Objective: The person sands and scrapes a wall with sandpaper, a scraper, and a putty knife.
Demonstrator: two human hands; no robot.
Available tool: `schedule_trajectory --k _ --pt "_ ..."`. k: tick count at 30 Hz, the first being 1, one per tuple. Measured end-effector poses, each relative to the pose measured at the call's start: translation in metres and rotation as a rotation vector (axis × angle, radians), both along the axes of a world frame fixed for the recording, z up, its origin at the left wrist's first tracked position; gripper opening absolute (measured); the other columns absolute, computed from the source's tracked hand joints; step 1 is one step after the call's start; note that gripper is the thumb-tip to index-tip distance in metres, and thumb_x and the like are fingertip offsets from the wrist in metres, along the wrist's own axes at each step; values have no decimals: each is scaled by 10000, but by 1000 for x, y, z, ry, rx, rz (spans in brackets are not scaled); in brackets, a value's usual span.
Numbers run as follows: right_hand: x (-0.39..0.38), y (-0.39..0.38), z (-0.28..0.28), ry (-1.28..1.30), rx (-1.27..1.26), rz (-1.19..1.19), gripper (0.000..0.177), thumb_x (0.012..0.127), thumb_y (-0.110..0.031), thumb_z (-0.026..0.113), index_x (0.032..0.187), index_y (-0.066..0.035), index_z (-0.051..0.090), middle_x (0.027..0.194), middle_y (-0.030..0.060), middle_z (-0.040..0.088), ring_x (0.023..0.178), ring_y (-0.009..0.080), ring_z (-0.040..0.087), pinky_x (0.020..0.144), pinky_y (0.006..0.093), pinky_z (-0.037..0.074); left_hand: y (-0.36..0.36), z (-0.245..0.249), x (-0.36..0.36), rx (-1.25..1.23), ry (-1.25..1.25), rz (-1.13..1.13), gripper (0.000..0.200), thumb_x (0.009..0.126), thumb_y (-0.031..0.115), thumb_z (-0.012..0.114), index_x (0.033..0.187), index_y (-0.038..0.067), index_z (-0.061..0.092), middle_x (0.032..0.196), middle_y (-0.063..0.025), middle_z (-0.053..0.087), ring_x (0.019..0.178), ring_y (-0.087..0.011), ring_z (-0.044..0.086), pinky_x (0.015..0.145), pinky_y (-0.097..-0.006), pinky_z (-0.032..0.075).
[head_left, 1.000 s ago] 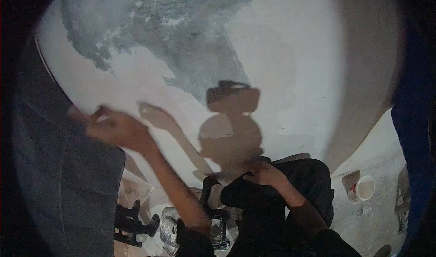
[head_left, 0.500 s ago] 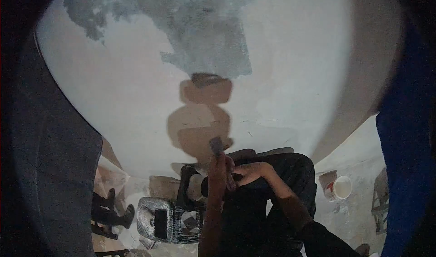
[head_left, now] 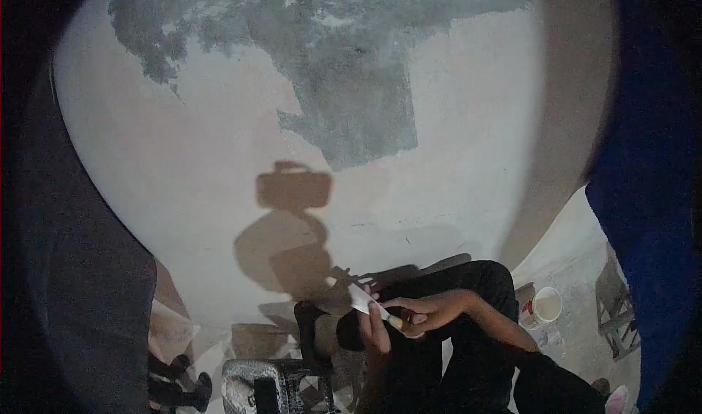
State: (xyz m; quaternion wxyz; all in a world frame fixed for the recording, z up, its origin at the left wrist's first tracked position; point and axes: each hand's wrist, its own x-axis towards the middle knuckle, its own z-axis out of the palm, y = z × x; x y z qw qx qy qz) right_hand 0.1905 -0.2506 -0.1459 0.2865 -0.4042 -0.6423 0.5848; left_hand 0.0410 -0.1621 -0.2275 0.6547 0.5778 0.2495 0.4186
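Close to the camera, the person's two bare hands met over a knee in black trousers (head_left: 468,282). The right hand (head_left: 425,313) was closed round the handle of a pale flat-bladed putty knife (head_left: 360,298), its blade angled up and left. The left hand (head_left: 374,330) lay against the knife just below the blade; whether it gripped or only touched could not be told. A speckled grey container (head_left: 245,388) sat on the floor lower left, and a small white bucket (head_left: 547,304) to the right. Beyond rose a white plastered wall (head_left: 219,158) with a rough grey patch (head_left: 358,99). The likeliest mishap: the blade's edge slipping across the left fingers, so near in dim light.
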Motion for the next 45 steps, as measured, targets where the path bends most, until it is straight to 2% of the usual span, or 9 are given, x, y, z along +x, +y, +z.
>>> schedule_trajectory --k 6,7,8,10,18,27,37,41,45 --pt "-18 -33 32 -811 232 -896 372 933 -173 382 1265 -30 297 906 252 539 833 391 571 695 449 467 -65 -2 18 -65 -116 -159 379 939 275 381 1176 -12 453 1284 -167 382 1155 -235 403 905 -366 358" --pt "-1 -31 34 -957 512 -990 401 921 -178 404 1294 -75 297 929 264 516 822 408 560 682 461 468 -80 -5 21 -58 -160 -173 349 922 275 424 1136 6 486 1220 -160 437 1097 -233 446 874 -365 374" --pt "8 -26 56 -981 545 -1091 424 922 -176 405 1329 -153 287 938 248 490 781 404 557 657 462 472 -89 -9 21 -49 -207 -188 319 905 275 467 1095 25 519 1155 -153 492 1040 -230 488 844 -364 390" --pt "22 -15 99 -1231 559 -1229 483 905 -155 434 1353 -244 277 945 194 466 722 347 570 625 428 486 -95 -24 18 711 76 -110 272 862 269 527 1014 47 569 965 -121 581 879 -247 557 783 -393 411" --pt "5 52 228 -1431 807 -1493 686 813 -33 522 1379 -291 233 922 159 560 741 289 609 604 412 509 -109 -42 23 783 485 -428 172 817 224 567 814 59 614 768 -101 602 686 -271 580 649 -416 432" --pt "-5 86 272 -1256 1041 -1556 573 882 -162 447 1387 -280 204 834 199 582 740 340 605 636 463 480 -100 -43 10 693 586 -416 213 806 277 557 847 76 612 867 -124 599 820 -277 582 754 -453 435" --pt "16 29 76 -1079 628 -1459 679 846 -154 484 1411 -221 114 834 229 561 633 354 597 556 416 505 -95 -57 14 659 740 -451 190 830 262 534 875 98 616 830 -122 609 830 -296 583 821 -459 382" --pt "29 29 80 -1137 593 -1532 624 862 -64 466 1400 -225 193 848 180 573 681 296 606 586 396 508 -103 -58 12 620 592 -377 147 818 229 552 828 91 603 756 -110 600 766 -287 585 747 -437 400" --pt "58 44 144 -1074 1028 -1625 646 861 -161 467 1412 -214 135 764 180 556 571 303 574 534 397 496 -108 -71 19 884 491 -194 109 801 191 570 775 86 577 701 -105 574 666 -277 570 637 -419 400"
